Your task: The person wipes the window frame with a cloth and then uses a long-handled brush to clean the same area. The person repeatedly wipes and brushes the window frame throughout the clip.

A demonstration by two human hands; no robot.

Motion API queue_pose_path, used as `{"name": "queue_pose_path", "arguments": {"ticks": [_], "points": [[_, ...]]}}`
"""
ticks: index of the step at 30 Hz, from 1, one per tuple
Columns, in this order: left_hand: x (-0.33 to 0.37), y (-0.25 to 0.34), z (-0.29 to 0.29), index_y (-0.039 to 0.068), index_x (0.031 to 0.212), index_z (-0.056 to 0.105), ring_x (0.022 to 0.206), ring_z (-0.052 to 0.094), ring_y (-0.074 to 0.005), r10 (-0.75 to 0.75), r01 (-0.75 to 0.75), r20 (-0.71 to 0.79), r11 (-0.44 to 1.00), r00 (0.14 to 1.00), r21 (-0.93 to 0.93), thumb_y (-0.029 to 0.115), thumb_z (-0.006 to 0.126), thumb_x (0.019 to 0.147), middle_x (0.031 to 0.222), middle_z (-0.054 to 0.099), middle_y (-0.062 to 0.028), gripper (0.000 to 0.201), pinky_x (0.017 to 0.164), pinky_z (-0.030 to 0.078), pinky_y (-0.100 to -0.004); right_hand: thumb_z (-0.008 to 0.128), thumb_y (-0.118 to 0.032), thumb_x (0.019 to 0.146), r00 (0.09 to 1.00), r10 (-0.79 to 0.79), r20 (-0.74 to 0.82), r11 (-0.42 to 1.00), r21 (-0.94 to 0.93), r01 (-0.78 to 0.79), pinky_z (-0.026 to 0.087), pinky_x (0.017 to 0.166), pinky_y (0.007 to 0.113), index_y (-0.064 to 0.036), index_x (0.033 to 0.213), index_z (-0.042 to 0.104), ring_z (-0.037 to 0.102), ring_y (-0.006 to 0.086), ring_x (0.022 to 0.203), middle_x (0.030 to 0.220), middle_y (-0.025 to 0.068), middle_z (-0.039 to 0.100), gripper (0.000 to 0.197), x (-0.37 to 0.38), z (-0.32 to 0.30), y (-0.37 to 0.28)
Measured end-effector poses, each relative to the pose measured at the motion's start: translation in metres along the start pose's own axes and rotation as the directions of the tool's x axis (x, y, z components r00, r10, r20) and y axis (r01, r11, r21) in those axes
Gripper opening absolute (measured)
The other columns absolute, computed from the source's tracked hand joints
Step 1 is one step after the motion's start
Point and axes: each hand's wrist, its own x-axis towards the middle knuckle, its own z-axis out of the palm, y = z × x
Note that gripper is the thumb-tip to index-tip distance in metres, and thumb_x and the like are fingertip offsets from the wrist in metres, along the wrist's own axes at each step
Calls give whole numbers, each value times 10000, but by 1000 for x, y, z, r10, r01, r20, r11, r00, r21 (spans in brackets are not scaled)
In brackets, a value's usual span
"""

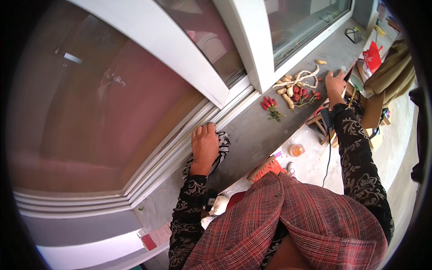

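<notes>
My left hand (205,147) is closed over a black-and-white striped cloth (222,148), bunched beneath the palm. Its fingertips press at the white window track (175,155); parts of the cloth are hidden under the hand. Farther right, my right hand (335,86) rests at the outer edge of the grey ledge (252,148), thumb and fingers apart, with nothing visible in it. Left of that hand lie peanuts (288,100), a pale twisted cord (308,76) and small red chillies (301,94). Between the two hands is another bunch of red chillies (268,103) with green stems.
Sliding window panes (112,112) in white frames border the ledge. A small black stand (354,35) sits at its far end. Below on the floor are a jar of orange liquid (296,150), a wooden stool (318,123) and cardboard (374,110). A dark cable (328,157) hangs by my right forearm.
</notes>
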Motion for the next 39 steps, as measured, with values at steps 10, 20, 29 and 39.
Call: {"name": "queue_pose_path", "arguments": {"ticks": [10,20,29,39], "points": [[-18,-17,-2,29,1076,618,986,537,-316,-81,48,-76,934,994,-355,90,679,744,1003,573,-115,343,857,433,-429,544,-525,833,999,-53,6,997,-63,54,376,1050,506,-183,1483,314,451,458,1255,1365,334,422,770,20,10,10],[-24,-2,7,4,1166,537,1022,523,-298,-73,52,-81,971,994,-235,208,709,751,1053,578,-123,493,930,426,-406,515,-523,836,990,-138,17,987,-85,139,421,1008,517,-125,1462,345,498,463,1217,1352,306,472,761,44,10,21],[-72,-31,-4,-5,1185,520,1038,528,-305,-181,168,-40,960,983,-223,262,714,778,1062,571,-137,524,919,444,-388,510,-538,836,983,-186,0,973,-142,184,394,1046,478,-105,1471,338,466,433,1260,1429,232,432,788,72,21,36],[-144,-103,-19,12,1276,452,939,617,-361,-504,495,-20,853,863,-165,368,736,775,1199,504,-160,677,778,523,-431,550,-570,800,989,-136,66,991,-8,137,421,1017,456,-49,1392,449,514,401,1220,1361,241,504,796,78,12,35]]}}
